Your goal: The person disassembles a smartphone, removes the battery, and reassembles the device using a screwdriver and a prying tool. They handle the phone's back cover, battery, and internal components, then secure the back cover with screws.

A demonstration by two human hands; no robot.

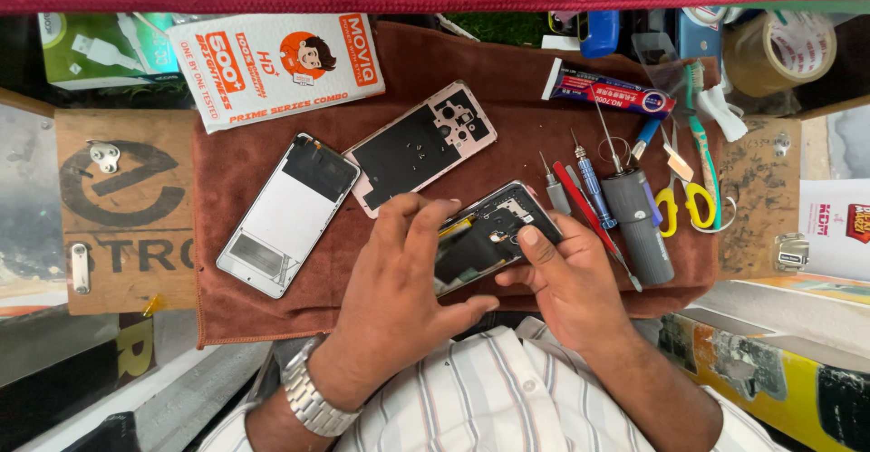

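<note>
An opened phone body with exposed black internals lies tilted between my two hands above the brown cloth mat. My left hand covers its left half, fingers curled over the top edge. My right hand holds its right end, thumb pressed on the inside near the camera area. A pink back cover with small screws on it lies just beyond. A detached screen panel rests to the left.
Screwdrivers, a grey driver handle, yellow scissors, a toothbrush and a glue tube crowd the mat's right side. A white packet lies at back left, a tape roll at back right.
</note>
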